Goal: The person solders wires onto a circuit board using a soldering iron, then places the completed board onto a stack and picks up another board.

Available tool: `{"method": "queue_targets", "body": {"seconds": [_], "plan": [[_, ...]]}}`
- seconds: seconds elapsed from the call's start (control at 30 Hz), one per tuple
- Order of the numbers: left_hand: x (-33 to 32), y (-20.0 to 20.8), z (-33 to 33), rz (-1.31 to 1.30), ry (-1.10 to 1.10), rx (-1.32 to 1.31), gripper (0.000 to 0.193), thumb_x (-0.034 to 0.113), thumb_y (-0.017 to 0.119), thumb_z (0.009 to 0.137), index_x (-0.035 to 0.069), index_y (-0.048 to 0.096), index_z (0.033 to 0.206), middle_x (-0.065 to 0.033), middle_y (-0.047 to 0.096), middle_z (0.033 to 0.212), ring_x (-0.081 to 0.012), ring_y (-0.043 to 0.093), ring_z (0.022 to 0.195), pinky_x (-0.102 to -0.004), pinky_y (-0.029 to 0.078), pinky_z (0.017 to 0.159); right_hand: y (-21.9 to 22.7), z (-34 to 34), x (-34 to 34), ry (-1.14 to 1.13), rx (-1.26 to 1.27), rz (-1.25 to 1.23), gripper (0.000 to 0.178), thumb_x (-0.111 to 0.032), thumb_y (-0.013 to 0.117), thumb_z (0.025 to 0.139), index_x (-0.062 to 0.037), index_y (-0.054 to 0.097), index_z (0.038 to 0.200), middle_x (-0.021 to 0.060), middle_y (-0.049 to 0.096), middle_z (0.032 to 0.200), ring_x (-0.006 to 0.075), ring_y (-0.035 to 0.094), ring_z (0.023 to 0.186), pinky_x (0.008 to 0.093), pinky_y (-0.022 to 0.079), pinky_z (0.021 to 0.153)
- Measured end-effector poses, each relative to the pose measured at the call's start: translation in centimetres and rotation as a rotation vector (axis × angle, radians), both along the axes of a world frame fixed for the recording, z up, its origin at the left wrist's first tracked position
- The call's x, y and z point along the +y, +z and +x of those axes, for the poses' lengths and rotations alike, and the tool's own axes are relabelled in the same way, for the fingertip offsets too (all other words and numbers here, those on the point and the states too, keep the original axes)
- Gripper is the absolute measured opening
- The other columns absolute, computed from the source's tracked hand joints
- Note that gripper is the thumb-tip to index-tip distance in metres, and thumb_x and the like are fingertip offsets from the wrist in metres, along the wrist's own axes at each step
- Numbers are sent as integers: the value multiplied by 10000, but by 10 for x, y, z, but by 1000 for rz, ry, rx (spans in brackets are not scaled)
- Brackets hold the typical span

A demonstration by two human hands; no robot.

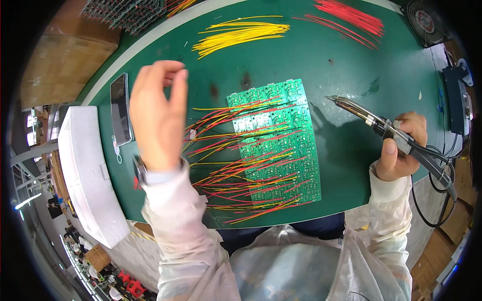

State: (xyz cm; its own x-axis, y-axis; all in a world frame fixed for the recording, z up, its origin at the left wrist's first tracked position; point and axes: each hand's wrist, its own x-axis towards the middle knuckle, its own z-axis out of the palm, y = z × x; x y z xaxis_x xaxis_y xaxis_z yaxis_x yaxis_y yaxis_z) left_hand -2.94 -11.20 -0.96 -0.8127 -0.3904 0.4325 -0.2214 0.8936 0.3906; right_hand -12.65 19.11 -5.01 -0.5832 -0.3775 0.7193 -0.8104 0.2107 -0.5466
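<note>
Green desk [346,65], circuit board [281,145] mid-desk; soldering iron [384,128] gripped in right hand [395,163], tip [329,98] off-board; left hand [159,115] half-curled, can't tell if holding anything; wires [221,175] trail left, left sleeve [173,205] could snag, yank them

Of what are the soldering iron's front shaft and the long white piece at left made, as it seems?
Front shaft: apparently metal, polished; bright streaks of reflection run along it.
Long white piece: probably plastic foam, matt; it looks thick and shows no sharp gloss, though card is possible.
</note>
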Motion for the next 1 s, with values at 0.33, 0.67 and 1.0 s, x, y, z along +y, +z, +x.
{"method": "queue_targets", "body": {"seconds": [0.33,0.67,1.0], "plan": [[-70,-34,-7,128,169,-155,118,139,610,760,22,601,767,-84,565,716,-193,558,627,-315,433,573,0,0,-7,-77,15,-36,315,-199,660,739,-6,490,920,105,497,820,200,460,722,295,396,639],[-54,-24,-2,41,159,46,105,118,441,878,17,466,891,-133,535,742,-269,532,651,-342,418,608,1,0,-10,-63,71,-90,389,-145,705,719,-43,484,1021,101,504,845,196,478,719,278,398,632],[-53,-27,-1,-17,109,72,81,64,457,867,-10,490,878,-131,541,790,-252,522,697,-312,424,658,9,2,-13,-75,83,-8,424,45,730,592,-47,565,971,101,524,819,182,527,647,252,429,544]]}}
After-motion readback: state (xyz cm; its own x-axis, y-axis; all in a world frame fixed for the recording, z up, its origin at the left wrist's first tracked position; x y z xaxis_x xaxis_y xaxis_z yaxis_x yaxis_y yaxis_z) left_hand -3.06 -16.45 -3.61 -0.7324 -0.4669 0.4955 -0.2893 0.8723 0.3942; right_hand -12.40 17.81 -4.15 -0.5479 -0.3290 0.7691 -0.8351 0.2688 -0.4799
